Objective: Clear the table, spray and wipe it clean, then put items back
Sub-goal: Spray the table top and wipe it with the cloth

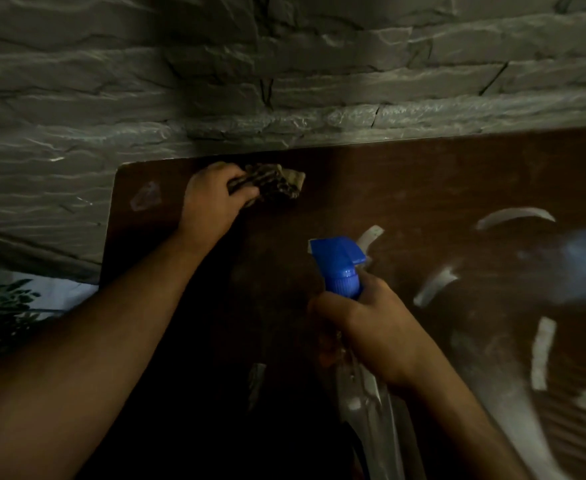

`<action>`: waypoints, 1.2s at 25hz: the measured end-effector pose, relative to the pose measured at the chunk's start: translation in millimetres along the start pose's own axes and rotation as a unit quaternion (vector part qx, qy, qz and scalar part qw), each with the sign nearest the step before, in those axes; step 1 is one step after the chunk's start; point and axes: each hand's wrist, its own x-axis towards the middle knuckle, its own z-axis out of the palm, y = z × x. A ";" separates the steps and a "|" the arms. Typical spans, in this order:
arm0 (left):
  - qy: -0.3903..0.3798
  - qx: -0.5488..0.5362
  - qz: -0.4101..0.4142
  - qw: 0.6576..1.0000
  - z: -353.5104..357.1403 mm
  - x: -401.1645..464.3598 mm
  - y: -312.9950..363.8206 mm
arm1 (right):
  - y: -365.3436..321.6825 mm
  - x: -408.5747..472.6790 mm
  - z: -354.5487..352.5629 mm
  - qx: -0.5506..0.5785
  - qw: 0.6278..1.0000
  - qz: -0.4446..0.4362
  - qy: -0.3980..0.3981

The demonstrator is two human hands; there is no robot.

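Gripping hard, the right hand (371, 327) in the lower middle of the frame curls its fingers round the neck of one clear plastic spray bottle with a blue trigger top (342, 268). That blue top sticks up above the hand and the clear body runs down below it. It is too dark to tell if anything is inside the bottle.

One left hand (212, 199) in the upper middle of the frame has its fingers closed round one dark, spotty, crumpled cloth (274, 183). Most of the cloth pokes out to the right of the fingers and sits on the dark brown table top (406, 188), close to the table's far edge.

Pale curved shiny streaks show on the table at the right. A grey rough stone wall (215, 81) fills the top. Some green leaves (4, 299) show at the left edge.
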 end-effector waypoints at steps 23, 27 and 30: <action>0.021 0.008 -0.018 1.000 -1.0 -50.0 -2.6 | 30.6 -28.8 22.5 0.012 1.000 -0.011 0.002; 0.030 -0.008 -0.056 0.998 22.4 -25.2 35.9 | 40.1 -33.9 25.3 0.022 1.000 -0.003 -0.010; -0.035 -0.035 0.021 0.999 25.3 -91.6 35.4 | 45.8 -41.3 26.8 -0.003 1.000 -0.010 -0.010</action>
